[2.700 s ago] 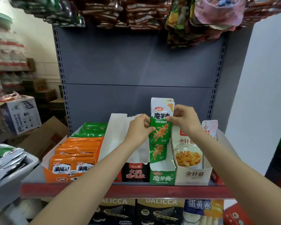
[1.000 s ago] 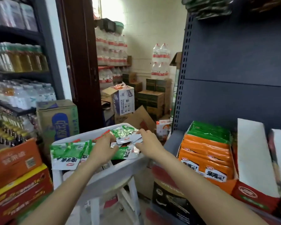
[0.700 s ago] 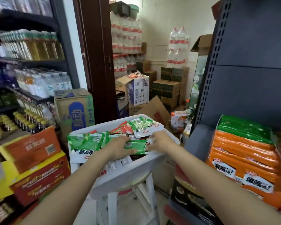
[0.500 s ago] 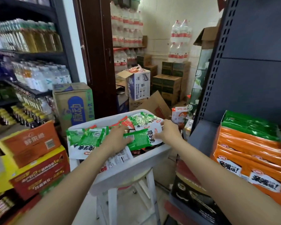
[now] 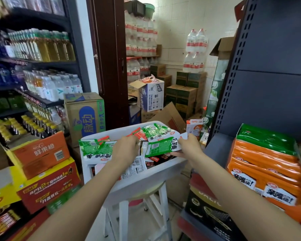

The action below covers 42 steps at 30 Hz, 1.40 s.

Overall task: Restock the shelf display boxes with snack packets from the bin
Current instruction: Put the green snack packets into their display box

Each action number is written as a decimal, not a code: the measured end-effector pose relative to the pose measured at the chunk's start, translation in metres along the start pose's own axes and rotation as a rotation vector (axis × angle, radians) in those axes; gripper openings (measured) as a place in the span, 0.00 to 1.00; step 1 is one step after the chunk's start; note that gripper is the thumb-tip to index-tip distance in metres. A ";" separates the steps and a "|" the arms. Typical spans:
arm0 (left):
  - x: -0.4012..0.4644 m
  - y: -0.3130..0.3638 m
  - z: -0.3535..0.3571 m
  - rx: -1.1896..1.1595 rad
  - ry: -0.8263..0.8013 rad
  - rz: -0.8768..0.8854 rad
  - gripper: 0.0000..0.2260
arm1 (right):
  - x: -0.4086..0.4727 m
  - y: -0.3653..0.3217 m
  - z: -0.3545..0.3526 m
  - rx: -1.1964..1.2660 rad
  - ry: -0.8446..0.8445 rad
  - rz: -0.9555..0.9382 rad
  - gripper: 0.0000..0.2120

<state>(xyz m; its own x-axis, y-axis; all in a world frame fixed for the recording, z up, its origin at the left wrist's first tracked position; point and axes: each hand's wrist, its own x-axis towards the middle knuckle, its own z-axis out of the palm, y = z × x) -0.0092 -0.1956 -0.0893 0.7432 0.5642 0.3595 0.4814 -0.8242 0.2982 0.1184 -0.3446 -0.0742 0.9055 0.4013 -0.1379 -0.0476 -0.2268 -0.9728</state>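
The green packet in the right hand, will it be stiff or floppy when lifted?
Probably floppy: the green packet looks like thin film and already bends in the right hand. Likely light. Its glossy surface may slip.

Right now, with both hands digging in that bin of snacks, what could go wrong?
The white bin seems to sit on a narrow stool; leaning on its edge might tip it. The right hand pinches a green packet by one end, so it could slip. The left hand rummaging could push loose packets over the rim.
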 end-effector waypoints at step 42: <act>-0.076 0.239 -0.043 -0.932 -0.226 0.251 0.43 | -0.163 -0.032 -0.211 0.165 0.034 -0.219 0.08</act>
<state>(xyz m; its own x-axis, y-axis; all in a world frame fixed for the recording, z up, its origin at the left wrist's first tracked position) 0.0297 -0.4334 -0.0067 0.8914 0.2759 0.3595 -0.1883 -0.4961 0.8476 0.0609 -0.5898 0.0183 0.9151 0.3946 0.0828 0.0856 0.0106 -0.9963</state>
